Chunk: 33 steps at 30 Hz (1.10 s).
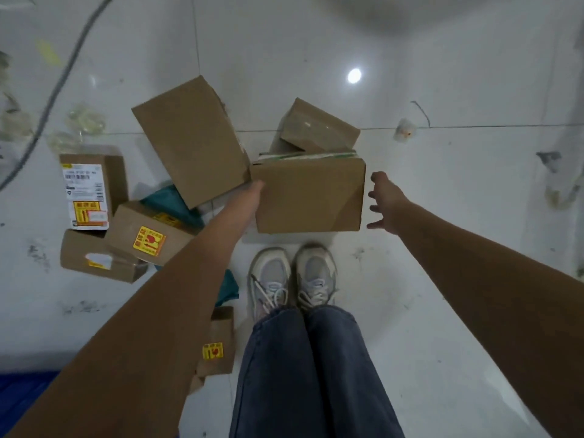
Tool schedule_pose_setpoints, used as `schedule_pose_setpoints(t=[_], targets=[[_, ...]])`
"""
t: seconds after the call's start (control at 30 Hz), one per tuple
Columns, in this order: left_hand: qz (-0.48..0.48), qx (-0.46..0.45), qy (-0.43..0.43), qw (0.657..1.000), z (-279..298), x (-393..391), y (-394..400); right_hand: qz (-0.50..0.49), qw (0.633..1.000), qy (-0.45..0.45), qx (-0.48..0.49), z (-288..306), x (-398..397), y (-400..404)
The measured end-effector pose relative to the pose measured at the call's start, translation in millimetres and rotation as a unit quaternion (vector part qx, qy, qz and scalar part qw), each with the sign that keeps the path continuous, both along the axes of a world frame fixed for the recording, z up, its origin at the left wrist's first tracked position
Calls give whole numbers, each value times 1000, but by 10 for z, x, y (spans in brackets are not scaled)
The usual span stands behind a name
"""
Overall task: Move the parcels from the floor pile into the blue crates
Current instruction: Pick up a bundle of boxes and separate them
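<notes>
A plain cardboard parcel (309, 197) stands on the white floor just ahead of my shoes. My left hand (252, 188) reaches to its left side, and most of the hand is hidden behind the parcel's edge. My right hand (384, 200) hovers with spread fingers just off its right side, not touching. A tilted larger parcel (192, 140) leans at the left and a smaller one (319, 128) lies behind. Several more parcels with yellow stickers (148, 232) and a white label (85, 191) lie further left. A corner of a blue crate (22, 396) shows at the bottom left.
A teal bag (172, 202) lies among the parcels. Another small stickered parcel (218, 343) sits beside my left leg. A grey cable (60, 80) runs across the upper left floor, with plastic scraps (85, 120) near it. Open tiled floor lies to the right.
</notes>
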<state>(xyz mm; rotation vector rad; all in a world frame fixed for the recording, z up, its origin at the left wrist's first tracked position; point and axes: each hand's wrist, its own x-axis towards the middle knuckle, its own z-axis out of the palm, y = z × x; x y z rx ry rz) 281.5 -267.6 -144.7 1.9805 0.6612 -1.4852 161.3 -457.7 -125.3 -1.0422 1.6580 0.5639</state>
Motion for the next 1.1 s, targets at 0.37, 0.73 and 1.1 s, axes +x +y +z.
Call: schedule_pose_setpoints(t=[0.37, 0.73, 1.1], targets=[[117, -30, -16, 993, 226, -351, 38, -84, 993, -31, 74, 180, -246, 218], [247, -14, -26, 968, 767, -358, 371, -67, 962, -96, 246, 770, -684, 454], [402, -151, 149, 891, 1111, -388, 225, 292, 857, -286, -314, 1158, -488, 1225]])
